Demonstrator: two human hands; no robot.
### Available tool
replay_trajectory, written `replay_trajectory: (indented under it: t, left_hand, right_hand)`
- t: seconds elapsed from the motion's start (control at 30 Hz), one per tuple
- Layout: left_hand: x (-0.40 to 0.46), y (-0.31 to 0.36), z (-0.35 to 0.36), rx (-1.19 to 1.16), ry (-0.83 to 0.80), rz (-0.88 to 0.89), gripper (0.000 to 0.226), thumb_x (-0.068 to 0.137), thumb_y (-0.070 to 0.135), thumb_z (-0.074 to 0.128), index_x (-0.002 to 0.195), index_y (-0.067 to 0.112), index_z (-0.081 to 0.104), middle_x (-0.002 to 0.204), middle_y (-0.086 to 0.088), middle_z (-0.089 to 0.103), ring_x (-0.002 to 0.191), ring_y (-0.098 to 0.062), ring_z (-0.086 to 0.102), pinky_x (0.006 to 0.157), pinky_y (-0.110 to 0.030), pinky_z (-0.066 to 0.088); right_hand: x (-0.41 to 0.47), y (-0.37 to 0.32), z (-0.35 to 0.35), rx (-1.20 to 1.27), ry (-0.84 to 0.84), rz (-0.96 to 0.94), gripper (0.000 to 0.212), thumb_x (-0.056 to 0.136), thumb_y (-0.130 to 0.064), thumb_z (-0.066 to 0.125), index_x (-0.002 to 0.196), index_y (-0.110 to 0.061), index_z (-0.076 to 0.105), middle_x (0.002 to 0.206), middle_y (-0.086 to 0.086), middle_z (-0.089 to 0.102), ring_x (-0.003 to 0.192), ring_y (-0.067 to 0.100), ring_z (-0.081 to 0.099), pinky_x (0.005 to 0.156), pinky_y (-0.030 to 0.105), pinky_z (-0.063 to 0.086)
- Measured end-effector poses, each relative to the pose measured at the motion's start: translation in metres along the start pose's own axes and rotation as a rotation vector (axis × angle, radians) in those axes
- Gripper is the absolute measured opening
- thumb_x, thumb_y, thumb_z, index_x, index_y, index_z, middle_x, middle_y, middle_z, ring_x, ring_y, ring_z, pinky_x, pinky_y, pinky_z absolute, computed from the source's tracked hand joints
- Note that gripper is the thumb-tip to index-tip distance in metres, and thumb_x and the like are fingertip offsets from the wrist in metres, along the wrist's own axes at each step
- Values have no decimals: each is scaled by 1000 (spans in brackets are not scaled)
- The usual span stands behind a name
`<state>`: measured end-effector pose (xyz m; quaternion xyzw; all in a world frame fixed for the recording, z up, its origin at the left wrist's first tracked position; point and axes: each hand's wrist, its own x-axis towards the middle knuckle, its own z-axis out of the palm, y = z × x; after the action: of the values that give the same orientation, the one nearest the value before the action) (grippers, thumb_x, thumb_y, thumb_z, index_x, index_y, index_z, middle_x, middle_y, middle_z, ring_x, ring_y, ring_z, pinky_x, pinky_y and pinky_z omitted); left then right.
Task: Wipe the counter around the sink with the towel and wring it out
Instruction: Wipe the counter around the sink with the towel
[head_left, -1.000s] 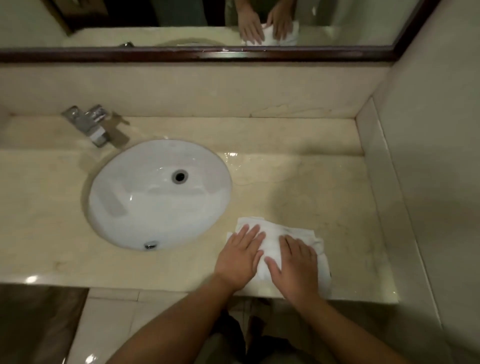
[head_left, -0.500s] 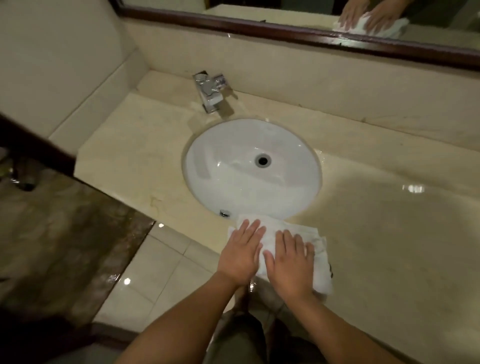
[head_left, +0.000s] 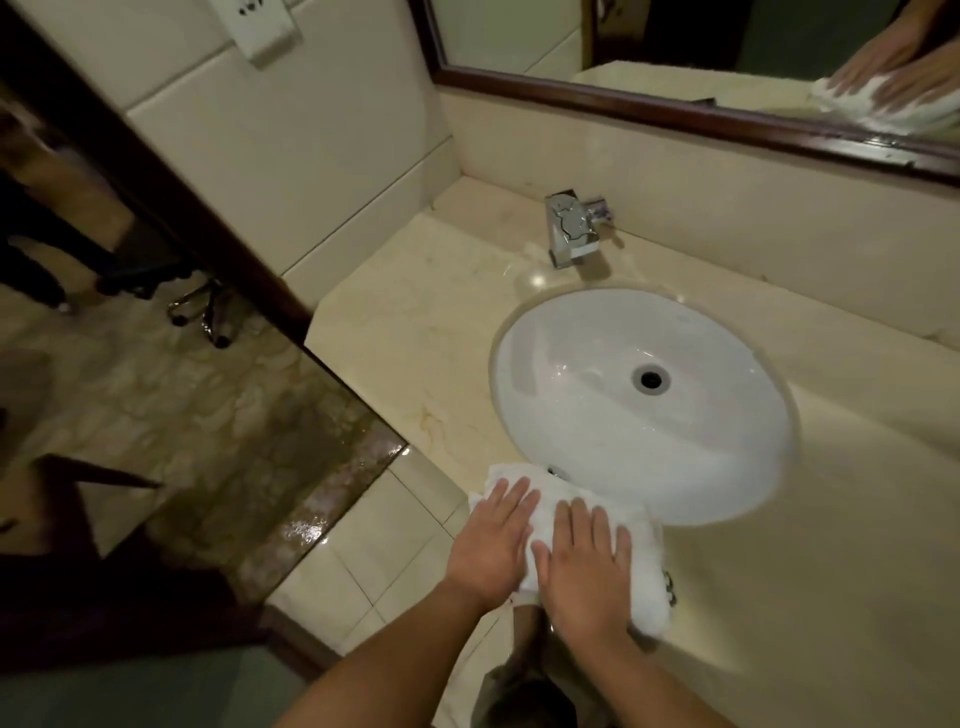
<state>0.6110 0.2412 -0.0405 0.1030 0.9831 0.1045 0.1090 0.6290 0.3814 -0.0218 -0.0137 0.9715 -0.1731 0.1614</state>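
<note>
Since a second ago, both hands and the towel (head_left: 647, 571) have slid leftward along the front strip of the counter (head_left: 415, 364), from right of the sink (head_left: 597, 415) to directly in front of it.

From the head view, the left hand (head_left: 493, 545) and right hand (head_left: 587, 566) lie flat, fingers spread and pressed down on the towel rather than clamped round it, side by side at lower centre of the frame. The towel's far edge touches the basin's front rim. One faucet (head_left: 571, 228) stands at upper centre, and one mirror (head_left: 727, 41) at upper right reflects the hands.

Judging from this, wiping is under way: the front strip is being covered, while the left stretch of counter and the ledge behind the faucet probably remain. Wringing has not begun.

Count: one towel, one sink, one faucet, two hands.
</note>
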Motion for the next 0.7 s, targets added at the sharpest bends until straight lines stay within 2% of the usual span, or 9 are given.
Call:
replay_trajectory:
  t: [0.1,0.17,0.2,0.33,0.5,0.57,0.63,0.67,0.7]
  left_hand:
    - [6,-8,-8,-14,-17,-28,51,97,30,26,143,20,45,151,1,42,140,-23,38,106,-45,43]
    - [11,-16,-13,-15,-19,-38,59,96,35,14,149,21,35,158,4,27,146,-20,22,116,-44,29]
    - [14,-21,-16,-8,-14,-53,59,96,35,13,149,21,34,158,4,26,147,-20,20,117,-44,27]
    - [28,-49,-19,-10,-54,-127,48,94,31,31,136,25,54,145,6,50,133,-18,47,101,-39,48]
    - [49,-75,-33,-90,-61,-151,47,92,32,33,133,29,57,141,9,54,129,-15,52,103,-34,39]
    - [59,-89,-38,-68,-22,-183,49,94,32,30,138,28,52,148,8,46,136,-16,43,109,-37,29]
    - [74,-105,-40,-66,-13,-178,55,96,31,19,147,25,38,157,8,26,146,-18,19,115,-42,7]
    - [83,-115,-41,-90,-15,-176,57,95,32,18,149,24,35,158,7,23,147,-19,15,114,-44,2]
    - [90,-123,-40,-79,3,-174,57,94,31,20,148,23,37,157,6,27,147,-21,19,113,-47,5]
  right_hand:
    - [12,-8,3,-10,2,-29,88,102,-50,-4,124,-3,67,125,19,67,115,39,63,102,54,28]
    - [23,-15,4,-18,7,-54,89,102,-50,-4,121,-1,69,122,21,68,112,40,64,99,55,29]
    - [29,-19,5,-25,12,-68,89,103,-50,-3,120,-1,69,120,21,68,110,40,65,98,56,30]
    - [57,-40,5,-35,16,-107,89,103,-49,-2,116,0,70,115,23,70,105,41,67,95,56,30]
    - [91,-66,6,-57,-22,-134,88,103,-47,-4,120,-1,69,120,22,68,109,41,65,97,55,29]
    - [107,-78,8,-63,-13,-137,86,104,-46,-4,121,-2,68,122,21,68,111,40,65,98,55,29]
    - [124,-90,8,-68,-2,-138,85,104,-45,-3,123,-3,68,124,19,67,112,39,64,99,55,28]
    - [136,-98,9,-75,-3,-139,85,104,-45,-3,123,-4,68,125,18,67,113,38,64,100,55,28]
    - [145,-103,9,-79,4,-142,84,104,-44,-3,123,-4,68,125,18,67,113,38,64,100,55,28]
